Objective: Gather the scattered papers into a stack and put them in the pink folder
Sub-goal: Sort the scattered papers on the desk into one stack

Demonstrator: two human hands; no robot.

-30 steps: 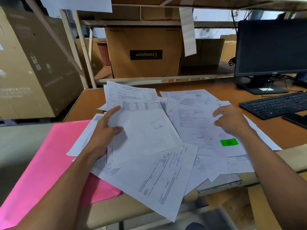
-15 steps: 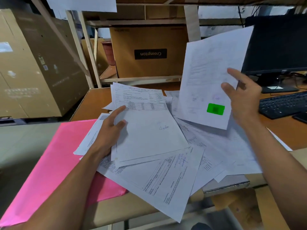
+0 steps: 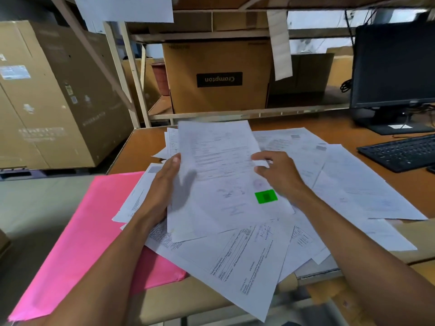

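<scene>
Over the orange surface [image 3: 294, 124] both hands hold a sheet with a green sticker [image 3: 226, 175]. The left hand [image 3: 164, 184] grips its left edge, fingers closed behind; the right hand [image 3: 277, 172] pinches its right edge. Loose papers [image 3: 247, 260] look thin, floppy and slippery; best squared by their edges. The pink folder [image 3: 89, 243] lies left, partly under them.

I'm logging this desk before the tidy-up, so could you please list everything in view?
Loose papers: many, white, scattered on desk.
Green-sticker sheet: one, white, held atop pile.
Pink folder: one, desk's left end, partly under papers.
Desk: one, orange-brown.
Monitor: one, black, right rear.
Keyboard: one, black, right.
Cardboard boxes: several, brown, on shelf and at left.
Left hand: sheet's left edge.
Right hand: sheet's right edge.
</scene>
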